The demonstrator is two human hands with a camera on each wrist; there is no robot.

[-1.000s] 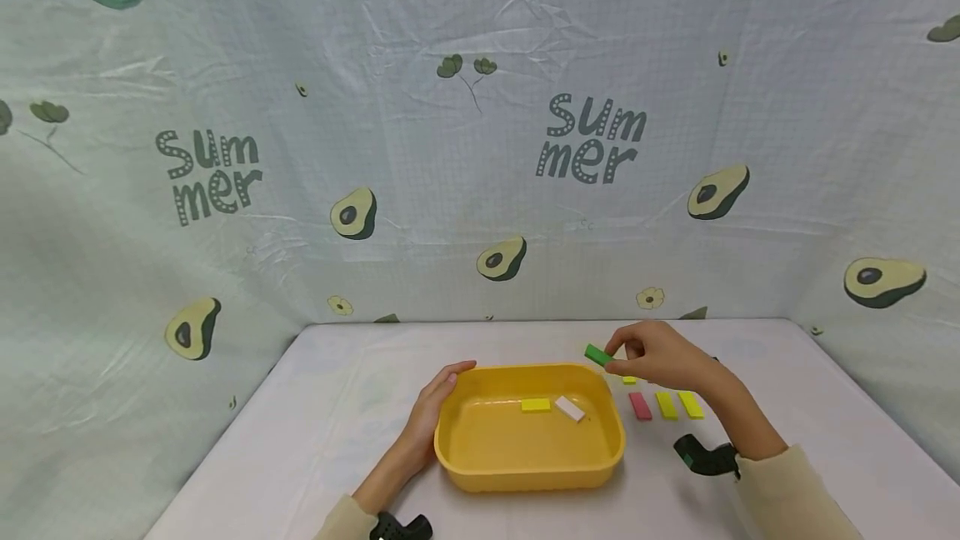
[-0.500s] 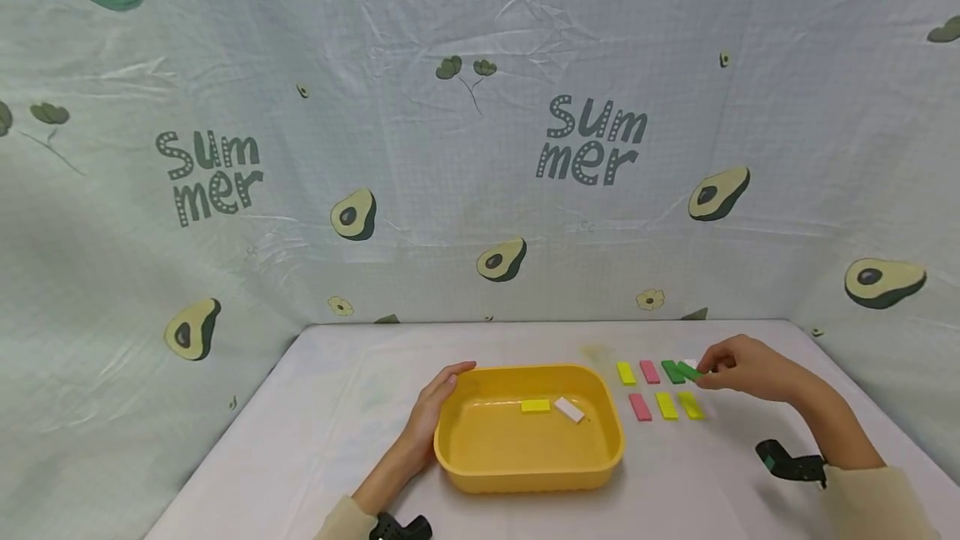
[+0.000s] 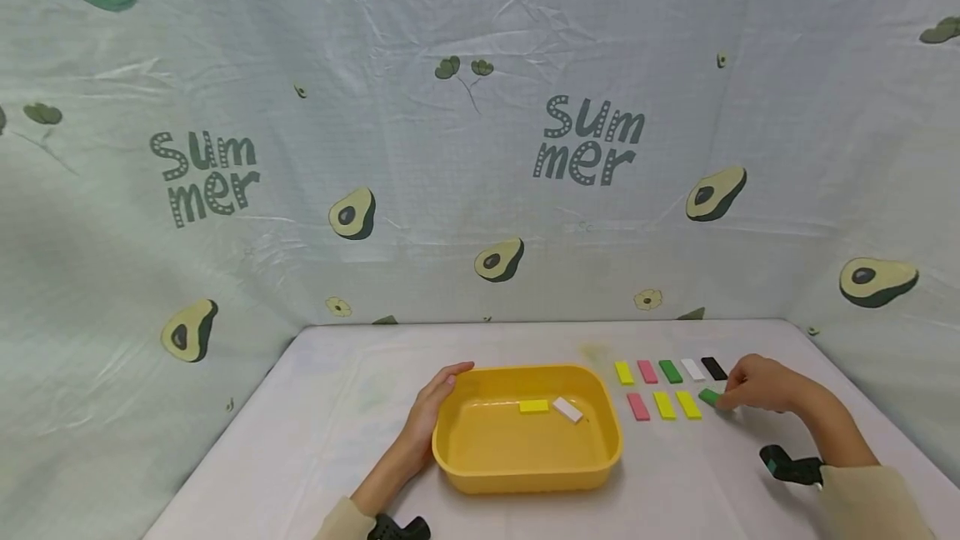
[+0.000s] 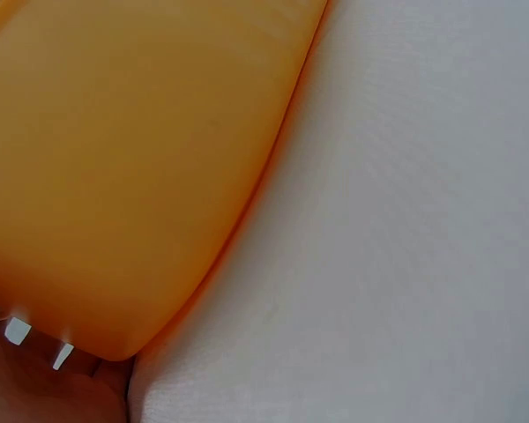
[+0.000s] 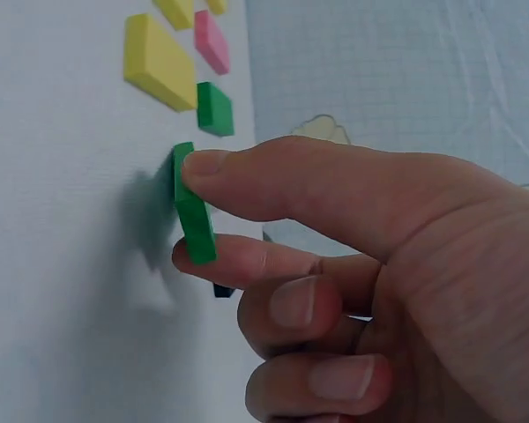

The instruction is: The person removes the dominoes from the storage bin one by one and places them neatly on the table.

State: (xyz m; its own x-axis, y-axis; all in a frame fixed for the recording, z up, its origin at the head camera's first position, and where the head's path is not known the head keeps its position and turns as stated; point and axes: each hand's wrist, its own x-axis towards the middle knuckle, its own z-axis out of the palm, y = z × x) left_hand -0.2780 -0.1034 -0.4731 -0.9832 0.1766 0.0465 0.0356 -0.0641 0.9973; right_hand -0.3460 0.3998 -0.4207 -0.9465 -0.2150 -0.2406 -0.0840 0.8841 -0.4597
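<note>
My right hand (image 3: 765, 386) pinches a flat green rectangular block (image 3: 708, 397) between thumb and forefinger, close over the table. In the right wrist view that green block (image 5: 194, 216) stands tilted on edge, its shadow beside it, while the other fingers are curled in. It is at the right end of the near row, beside a yellow block (image 3: 688, 405). My left hand (image 3: 431, 407) rests against the left side of a yellow plastic basin (image 3: 525, 477), fingers stretched along it toward the far corner. Inside the basin lie a yellow block (image 3: 533, 407) and a white block (image 3: 567, 410).
The far row holds yellow (image 3: 624, 372), pink (image 3: 647, 372), green (image 3: 671, 371), white (image 3: 692, 369) and black (image 3: 714, 368) blocks. A pink block (image 3: 638, 407) and another yellow block (image 3: 664, 405) lie in the near row. A printed cloth (image 3: 420, 148) hangs behind the table.
From above the far row's left end, my right hand has carried the green block rightward, then down toward the near row's end, uncovering the white and black blocks. The left hand stays at the basin.
</note>
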